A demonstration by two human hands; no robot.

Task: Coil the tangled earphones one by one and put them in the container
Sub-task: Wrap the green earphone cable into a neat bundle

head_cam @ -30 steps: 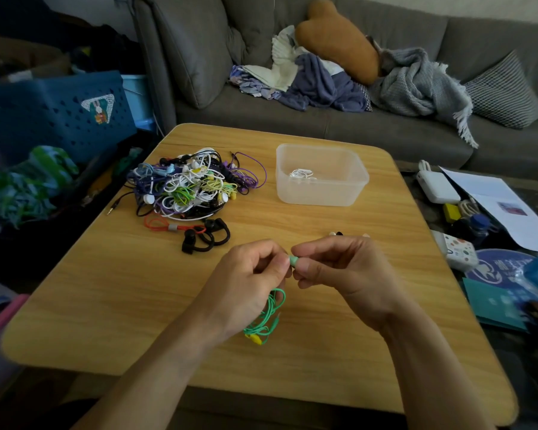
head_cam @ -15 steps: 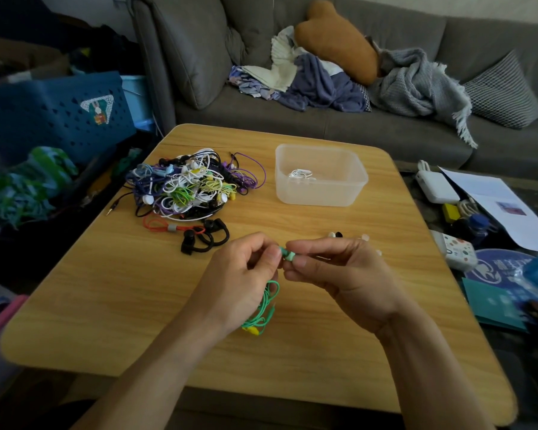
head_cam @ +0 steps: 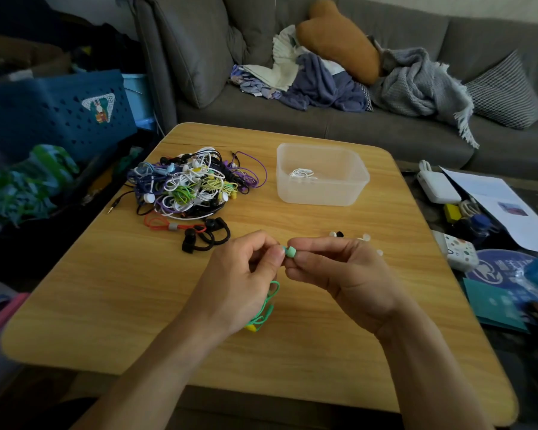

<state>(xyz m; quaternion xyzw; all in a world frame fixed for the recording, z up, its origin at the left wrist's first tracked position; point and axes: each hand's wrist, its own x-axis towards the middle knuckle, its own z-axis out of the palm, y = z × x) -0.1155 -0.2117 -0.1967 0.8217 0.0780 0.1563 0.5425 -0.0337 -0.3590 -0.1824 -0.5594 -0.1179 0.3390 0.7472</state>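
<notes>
Over the middle of the wooden table [head_cam: 112, 305], my left hand [head_cam: 239, 277] and my right hand [head_cam: 339, 271] meet fingertip to fingertip. Between them they pinch the bud end of a green earphone [head_cam: 290, 252]. Its green cord [head_cam: 269, 301] hangs in loops below my left palm, ending in a yellow plug. A tangled pile of earphones [head_cam: 193, 184] in several colours lies at the back left. The clear plastic container [head_cam: 322, 193] stands at the back centre with one white coiled earphone [head_cam: 302, 173] inside.
Black ear-hook earphones [head_cam: 207, 235] with an orange cord lie in front of the pile. Small loose ear tips [head_cam: 337, 234] sit beyond my right hand. A grey sofa [head_cam: 385, 128] with clothes runs behind the table; a blue basket [head_cam: 53, 113] stands left, papers and chargers right.
Both hands have shifted slightly away from me while keeping the green bud pinched between them. The hanging cord moved with them.
</notes>
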